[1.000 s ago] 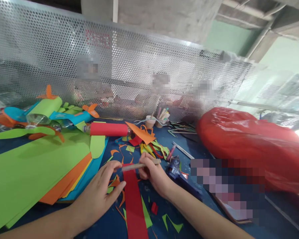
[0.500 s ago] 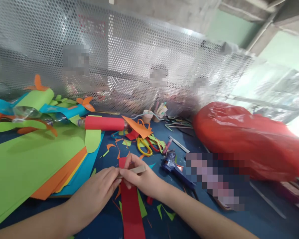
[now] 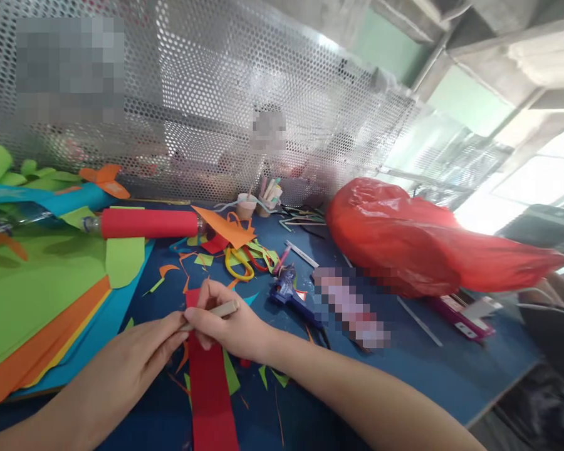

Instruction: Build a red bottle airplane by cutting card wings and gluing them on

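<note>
Marker point(image 3: 227, 309) pinched in right hand point(image 3: 239, 332), other end between left hand's point(image 3: 143, 347) fingertips; two-ended grip probably steadies it. It's above red paper strip point(image 3: 211, 391), laid lengthwise toward wearer. Glue gun point(image 3: 301, 307) lies right, likely for easy reach.

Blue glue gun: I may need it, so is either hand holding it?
No, the glue gun lies on the table, apart from the left hand and right hand.
</note>
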`<state>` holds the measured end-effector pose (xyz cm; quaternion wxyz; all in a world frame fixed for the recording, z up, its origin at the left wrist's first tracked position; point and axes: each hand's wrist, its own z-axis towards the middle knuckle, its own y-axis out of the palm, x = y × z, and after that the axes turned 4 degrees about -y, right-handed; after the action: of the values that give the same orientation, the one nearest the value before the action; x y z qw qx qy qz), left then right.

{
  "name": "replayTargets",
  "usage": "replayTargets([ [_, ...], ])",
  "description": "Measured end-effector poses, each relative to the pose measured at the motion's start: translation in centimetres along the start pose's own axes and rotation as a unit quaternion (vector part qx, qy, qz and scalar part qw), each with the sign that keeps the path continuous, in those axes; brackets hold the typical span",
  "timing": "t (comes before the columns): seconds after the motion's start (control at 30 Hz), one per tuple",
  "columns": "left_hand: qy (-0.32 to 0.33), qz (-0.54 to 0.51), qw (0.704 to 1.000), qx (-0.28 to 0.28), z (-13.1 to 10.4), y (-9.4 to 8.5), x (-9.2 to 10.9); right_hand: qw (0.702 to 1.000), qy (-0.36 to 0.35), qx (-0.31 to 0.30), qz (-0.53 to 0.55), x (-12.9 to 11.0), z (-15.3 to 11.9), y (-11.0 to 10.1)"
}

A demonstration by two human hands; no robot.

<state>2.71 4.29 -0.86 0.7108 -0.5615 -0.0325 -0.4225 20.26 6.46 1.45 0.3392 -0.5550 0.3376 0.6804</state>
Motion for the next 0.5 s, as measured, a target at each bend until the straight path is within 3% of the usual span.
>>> replayTargets([
  [0.1, -0.040, -0.009, 0.999, -0.012, 0.1, -0.2, -0.3, 0.999, 0.008, 0.043, -0.007, -0.3, 0.0, -0.2],
  [0.2, -0.084, 0.008, 0.996, 0.013, -0.1, -0.2, -0.6, 0.984, 0.017, 0.180, 0.010, -0.3, 0.3, -1.2],
  [0.27, -0.043, 0.044, 0.998, 0.034, -0.6, 0.0, -0.5, 0.969, 0.009, 0.245, 0.015, 0.0, 0.6, -2.0],
  [0.33, 0.048, 0.090, 0.994, 0.034, -1.5, 0.4, -0.1, 0.963, -0.001, 0.268, 0.014, 0.4, 1.0, -2.6],
  [0.43, 0.142, 0.134, 0.981, -0.010, -3.0, 1.2, 0.8, 0.965, -0.012, 0.262, -0.001, 0.9, 1.3, -2.7],
  [0.5, 0.156, 0.155, 0.975, -0.030, -3.6, 1.6, 1.4, 0.970, -0.011, 0.243, -0.017, 1.0, 1.3, -2.4],
])
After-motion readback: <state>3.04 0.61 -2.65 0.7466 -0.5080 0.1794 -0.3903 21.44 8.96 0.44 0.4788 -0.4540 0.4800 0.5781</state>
